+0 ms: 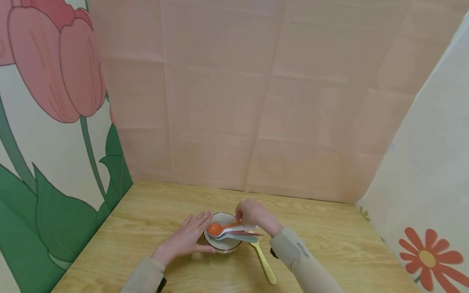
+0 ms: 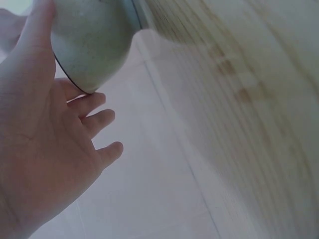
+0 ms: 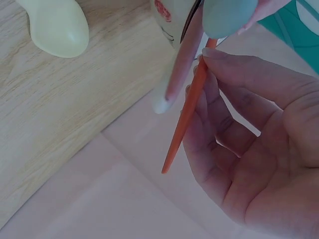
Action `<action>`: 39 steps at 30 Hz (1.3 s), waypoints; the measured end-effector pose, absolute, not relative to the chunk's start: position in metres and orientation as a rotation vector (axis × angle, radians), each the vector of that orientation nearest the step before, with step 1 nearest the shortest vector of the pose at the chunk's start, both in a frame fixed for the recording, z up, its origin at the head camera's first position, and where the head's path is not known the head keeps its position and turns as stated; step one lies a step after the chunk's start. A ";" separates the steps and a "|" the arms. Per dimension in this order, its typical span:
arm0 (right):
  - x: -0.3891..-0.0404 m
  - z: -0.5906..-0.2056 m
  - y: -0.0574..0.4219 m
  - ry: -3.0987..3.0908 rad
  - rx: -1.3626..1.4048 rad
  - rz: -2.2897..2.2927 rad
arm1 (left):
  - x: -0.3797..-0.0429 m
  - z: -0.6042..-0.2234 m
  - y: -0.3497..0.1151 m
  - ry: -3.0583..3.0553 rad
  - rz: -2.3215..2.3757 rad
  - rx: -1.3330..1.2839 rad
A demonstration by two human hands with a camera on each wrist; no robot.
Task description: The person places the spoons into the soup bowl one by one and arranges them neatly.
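Observation:
A white bowl with a dark rim stands on the table with several spoons in it, their handles leaning over its right side. My left hand rests against the bowl's left side, fingers straight and spread, thumb along the near side. In the left wrist view the bowl lies between the thumb and fingers. With thumb and fingertips, my right hand pinches the handle of an orange spoon; the orange spoon's head lies in the bowl. Beside it are a white spoon, a pinkish handle and a grey-blue spoon.
A yellow spoon lies on the wooden table, right of the bowl and near my right sleeve. A plain pinkish sheet hangs behind the table. Flower-printed sheets flank both sides.

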State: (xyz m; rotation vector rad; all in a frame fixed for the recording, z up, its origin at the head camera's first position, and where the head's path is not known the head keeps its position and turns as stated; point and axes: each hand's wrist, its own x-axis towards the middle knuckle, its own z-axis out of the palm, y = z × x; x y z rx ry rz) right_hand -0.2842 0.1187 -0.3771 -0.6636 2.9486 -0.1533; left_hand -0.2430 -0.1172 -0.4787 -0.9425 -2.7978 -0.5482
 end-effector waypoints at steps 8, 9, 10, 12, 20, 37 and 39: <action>-0.285 -0.380 0.121 2.955 -0.681 -0.183 | -0.242 -0.479 -0.117 -2.800 -0.538 -0.930; -0.286 -0.380 0.122 2.958 -0.691 -0.191 | -0.242 -0.480 -0.117 -2.791 -0.538 -0.934; -0.286 -0.380 0.123 2.962 -0.701 -0.201 | -0.242 -0.479 -0.117 -2.785 -0.540 -0.939; -0.285 -0.379 0.126 2.968 -0.709 -0.208 | -0.241 -0.480 -0.117 -2.772 -0.542 -0.949; -0.283 -0.372 0.139 2.983 -0.702 -0.235 | -0.241 -0.480 -0.117 -2.783 -0.542 -0.944; -0.272 -0.366 0.171 3.039 -0.595 -0.323 | -0.241 -0.478 -0.118 -2.785 -0.561 -0.956; -0.270 -0.367 0.175 3.045 -0.584 -0.337 | -0.241 -0.478 -0.118 -2.795 -0.558 -0.957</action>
